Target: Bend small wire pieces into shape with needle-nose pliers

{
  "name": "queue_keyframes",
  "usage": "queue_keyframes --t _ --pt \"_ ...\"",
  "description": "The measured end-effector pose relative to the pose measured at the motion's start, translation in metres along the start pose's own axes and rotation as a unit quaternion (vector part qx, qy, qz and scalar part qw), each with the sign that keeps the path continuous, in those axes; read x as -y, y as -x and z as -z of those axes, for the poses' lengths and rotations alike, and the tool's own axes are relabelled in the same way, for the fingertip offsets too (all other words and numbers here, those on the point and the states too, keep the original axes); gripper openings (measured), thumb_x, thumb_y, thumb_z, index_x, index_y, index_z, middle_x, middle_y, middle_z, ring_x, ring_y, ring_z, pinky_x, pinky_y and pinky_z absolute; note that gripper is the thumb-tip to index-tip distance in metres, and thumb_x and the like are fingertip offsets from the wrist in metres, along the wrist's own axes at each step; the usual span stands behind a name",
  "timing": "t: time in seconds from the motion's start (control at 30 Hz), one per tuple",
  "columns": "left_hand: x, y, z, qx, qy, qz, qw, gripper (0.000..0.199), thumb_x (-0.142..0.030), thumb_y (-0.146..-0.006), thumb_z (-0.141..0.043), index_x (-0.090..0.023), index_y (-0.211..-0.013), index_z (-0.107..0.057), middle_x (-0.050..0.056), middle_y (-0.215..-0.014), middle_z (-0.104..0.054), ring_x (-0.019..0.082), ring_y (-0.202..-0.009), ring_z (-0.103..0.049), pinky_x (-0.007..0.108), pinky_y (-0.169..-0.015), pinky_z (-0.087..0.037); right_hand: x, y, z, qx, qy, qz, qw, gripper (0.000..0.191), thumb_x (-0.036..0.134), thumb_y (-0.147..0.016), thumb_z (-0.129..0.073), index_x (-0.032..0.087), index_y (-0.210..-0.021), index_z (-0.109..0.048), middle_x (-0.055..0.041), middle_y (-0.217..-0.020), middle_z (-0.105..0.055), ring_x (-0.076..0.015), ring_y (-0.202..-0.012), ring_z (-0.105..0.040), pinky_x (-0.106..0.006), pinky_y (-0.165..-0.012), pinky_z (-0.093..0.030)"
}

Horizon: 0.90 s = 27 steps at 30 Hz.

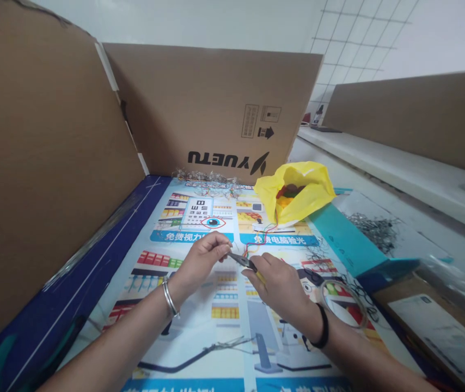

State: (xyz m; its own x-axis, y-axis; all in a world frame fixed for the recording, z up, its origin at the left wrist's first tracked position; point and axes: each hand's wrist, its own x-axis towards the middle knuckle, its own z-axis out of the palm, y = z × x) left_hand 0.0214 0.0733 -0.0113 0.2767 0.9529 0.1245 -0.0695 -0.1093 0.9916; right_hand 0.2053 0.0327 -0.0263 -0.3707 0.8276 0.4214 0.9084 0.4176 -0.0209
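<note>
My right hand (275, 277) is closed around a pair of pliers (241, 260) with dark jaws and yellow handles. Its jaws point left, up against the fingertips of my left hand (208, 253). Thumb and forefinger of the left hand are pinched on a thin wire (234, 247), mostly hidden by the fingers. Just beyond the pliers, red, green and yellow wires (257, 244) run across the poster to a yellow bag (298, 190). The bag lies on its side, its mouth showing red and orange contents.
A printed poster (226, 294) covers the table. Cardboard panels (212, 103) stand at the back and left. Wire scraps (212, 179) lie along the back, more metal scraps (373, 231) at right. A roll of clear tape (343, 305) and a cardboard box (436, 326) sit by my right forearm.
</note>
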Motion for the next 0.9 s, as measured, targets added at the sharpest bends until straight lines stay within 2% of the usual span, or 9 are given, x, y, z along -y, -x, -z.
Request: queue_keyframes --t 0.2,0.33,0.47,0.7,0.9 --pt "-0.002 -0.001 0.002 0.024 0.008 0.037 0.999 0.015 -0.03 -0.076 -0.055 -0.015 -0.072 -0.052 -0.004 -0.059 -0.045 0.007 -0.055 -0.04 0.021 -0.055 -0.032 -0.002 -0.002 0.001 -0.004 0.015 0.004 1.0 0.024 0.039 -0.087 -0.042 0.019 -0.085 -0.056 -0.0036 -0.073 -0.056 -0.0147 -0.067 -0.05 -0.024 -0.058 -0.028" --pt "-0.002 -0.002 0.005 0.05 0.022 0.054 0.997 0.019 -0.032 -0.074 -0.057 -0.015 -0.071 -0.052 -0.004 -0.059 -0.045 0.007 -0.053 -0.039 0.021 -0.054 -0.031 -0.007 -0.004 0.002 -0.009 0.023 0.039 0.999 0.021 0.036 -0.086 -0.044 0.019 -0.089 -0.056 -0.0044 -0.076 -0.055 -0.016 -0.071 -0.048 -0.026 -0.062 -0.029" --pt "-0.001 -0.001 0.007 0.081 0.067 0.106 0.989 0.02 -0.032 -0.072 -0.059 -0.015 -0.07 -0.051 -0.004 -0.059 -0.046 0.006 -0.051 -0.039 0.02 -0.052 -0.03 -0.011 -0.005 0.004 -0.026 0.068 0.081 0.994 0.02 0.033 -0.085 -0.046 0.018 -0.091 -0.057 -0.0052 -0.076 -0.053 -0.017 -0.073 -0.045 -0.028 -0.064 -0.027" --pt "0.001 0.002 0.006 0.081 0.116 0.147 0.979 0.018 -0.029 -0.071 -0.063 -0.015 -0.071 -0.051 -0.004 -0.059 -0.046 0.004 -0.05 -0.04 0.018 -0.05 -0.027 -0.015 -0.005 0.009 -0.081 0.163 0.119 0.976 0.012 0.022 -0.085 -0.045 0.019 -0.089 -0.057 -0.0029 -0.068 -0.049 -0.0153 -0.066 -0.039 -0.03 -0.06 -0.023" --pt "0.001 0.003 0.0 0.077 0.178 0.15 0.97 0.021 -0.029 -0.068 -0.065 -0.015 -0.067 -0.05 -0.005 -0.057 -0.047 0.004 -0.046 -0.041 0.018 -0.047 -0.024 -0.016 -0.004 0.01 -0.091 0.172 0.119 0.974 0.01 0.023 -0.085 -0.046 0.02 -0.085 -0.056 -0.002 -0.066 -0.048 -0.0149 -0.064 -0.038 -0.03 -0.059 -0.021"
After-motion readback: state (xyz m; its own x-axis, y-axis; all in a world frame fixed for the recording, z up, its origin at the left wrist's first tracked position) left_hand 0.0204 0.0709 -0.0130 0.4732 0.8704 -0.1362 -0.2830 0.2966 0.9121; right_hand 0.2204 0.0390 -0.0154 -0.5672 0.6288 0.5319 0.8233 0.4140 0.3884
